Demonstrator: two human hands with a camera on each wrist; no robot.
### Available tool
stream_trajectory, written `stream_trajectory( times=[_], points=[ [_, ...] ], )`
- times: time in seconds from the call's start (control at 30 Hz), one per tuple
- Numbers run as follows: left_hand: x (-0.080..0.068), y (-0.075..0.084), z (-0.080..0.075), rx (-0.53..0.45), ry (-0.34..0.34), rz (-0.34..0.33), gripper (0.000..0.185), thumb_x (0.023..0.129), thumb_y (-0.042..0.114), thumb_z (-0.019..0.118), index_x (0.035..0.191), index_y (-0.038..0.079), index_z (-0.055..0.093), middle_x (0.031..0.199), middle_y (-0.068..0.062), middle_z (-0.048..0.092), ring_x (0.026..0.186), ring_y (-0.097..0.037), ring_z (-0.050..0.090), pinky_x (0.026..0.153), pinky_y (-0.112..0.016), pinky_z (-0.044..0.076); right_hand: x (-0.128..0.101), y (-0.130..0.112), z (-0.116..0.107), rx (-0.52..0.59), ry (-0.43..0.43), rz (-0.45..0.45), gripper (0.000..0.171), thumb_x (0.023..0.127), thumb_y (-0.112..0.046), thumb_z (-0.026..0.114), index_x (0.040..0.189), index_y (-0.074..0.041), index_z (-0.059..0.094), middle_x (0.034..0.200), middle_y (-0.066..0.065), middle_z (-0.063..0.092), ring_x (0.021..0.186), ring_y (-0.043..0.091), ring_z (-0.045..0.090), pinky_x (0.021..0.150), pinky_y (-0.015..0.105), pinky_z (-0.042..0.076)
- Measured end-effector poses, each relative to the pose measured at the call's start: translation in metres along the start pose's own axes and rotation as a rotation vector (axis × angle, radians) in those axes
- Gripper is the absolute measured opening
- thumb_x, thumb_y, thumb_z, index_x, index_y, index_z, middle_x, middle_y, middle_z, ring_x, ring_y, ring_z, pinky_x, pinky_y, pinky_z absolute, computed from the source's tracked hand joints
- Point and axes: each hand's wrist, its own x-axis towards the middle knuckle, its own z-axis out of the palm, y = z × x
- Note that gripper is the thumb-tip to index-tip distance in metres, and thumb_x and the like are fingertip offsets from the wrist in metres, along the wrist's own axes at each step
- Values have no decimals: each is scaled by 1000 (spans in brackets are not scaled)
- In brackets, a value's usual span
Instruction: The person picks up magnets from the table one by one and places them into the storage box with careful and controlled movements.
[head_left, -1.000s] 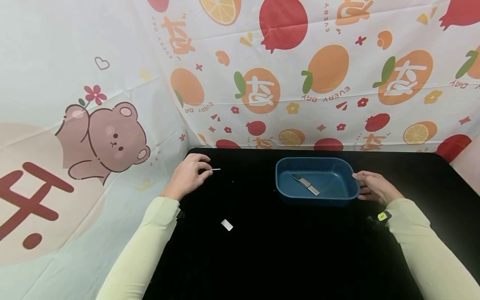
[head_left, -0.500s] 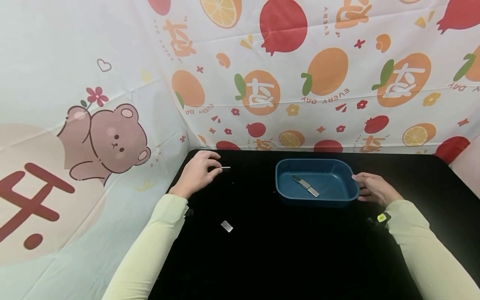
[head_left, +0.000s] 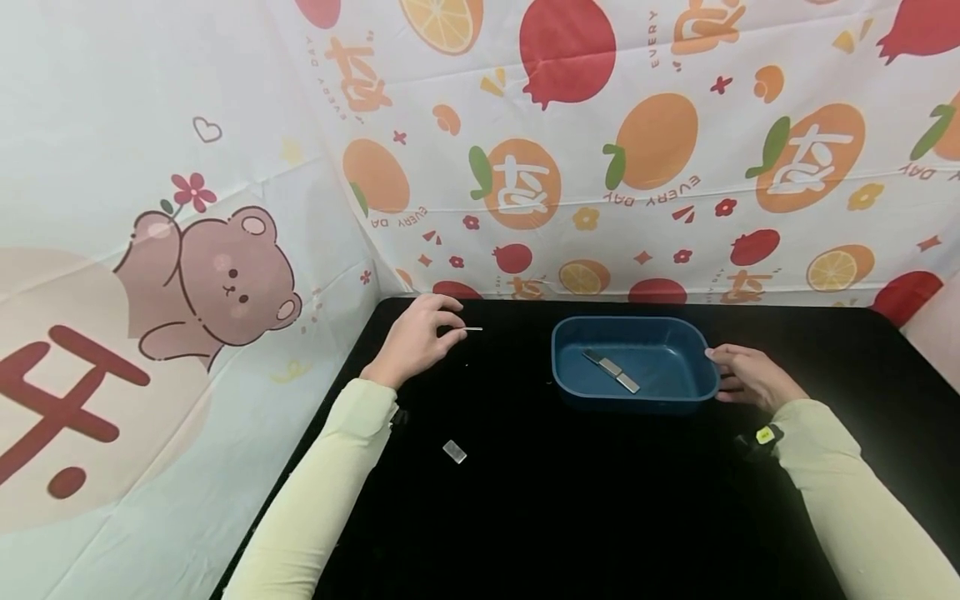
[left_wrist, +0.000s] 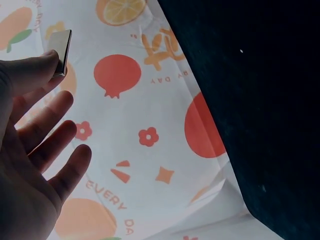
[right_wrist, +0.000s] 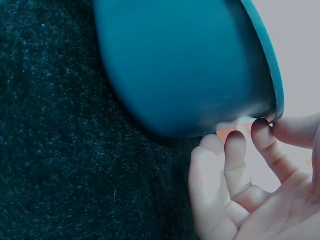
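Observation:
Between thumb and forefinger, my left hand (head_left: pixel 416 340) pinches a thin, shiny silver rectangular plate (left_wrist: pixel 62 49), held up above the black table at the back left. Its other fingers are spread in the left wrist view. On the right, my right hand (head_left: pixel 753 379) grips the rim of a blue plastic basin (head_left: pixel 636 397), thumb and forefinger at the edge and the other fingertips against the outer wall. Inside the basin, several similar silver plates (head_left: pixel 611 371) lie in a slanted line. Another small silver plate (head_left: pixel 454 452) lies flat on the table, nearer the body.
The black table (head_left: pixel 570 517) ends at the back against a fruit-print cloth (head_left: pixel 585 167). A pale cloth with a bear print (head_left: pixel 232 283) hangs along the left side. Tiny light specks show on the tabletop.
My left hand has moved right and slightly farther back, carrying its silver plate toward the basin. My right hand and the basin have stayed in place.

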Motion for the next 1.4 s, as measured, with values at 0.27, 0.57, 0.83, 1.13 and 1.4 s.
stream_trajectory(
  times=[0.27,0.57,0.83,1.13,1.4],
  points=[
    [3,3,2,-6,3,-7,10,90,20,73,90,11,79,123,-8,66,123,-27,54,112,-46,41,-1,-3,1,-9,8,0,39,102,-48,46,115,-12,55,96,-2,63,86,14,67,81,31,59],
    [7,8,3,-24,3,7,12,91,22,71,90,12,79,123,-5,65,124,-25,54,110,-44,43,-1,0,0,-2,0,0,36,102,-48,45,111,-15,58,96,-2,63,85,13,67,80,32,59],
    [16,17,7,-41,-17,7,14,92,24,70,92,12,79,126,-5,64,125,-26,53,110,-45,42,0,0,1,-4,2,1,33,102,-47,46,108,-17,57,93,-3,63,85,13,67,80,31,59],
    [22,25,10,-29,3,39,13,91,23,71,90,13,79,125,-6,65,124,-26,53,109,-44,43,-1,0,0,-5,2,-1,35,102,-47,45,109,-16,57,93,-3,64,85,12,67,80,31,59],
    [26,27,14,-28,-15,52,14,92,23,70,91,13,79,126,-5,65,125,-26,53,108,-43,44,0,1,1,-11,3,-8,35,102,-48,46,109,-16,57,93,-3,64,86,13,67,80,31,59]
  ],
)
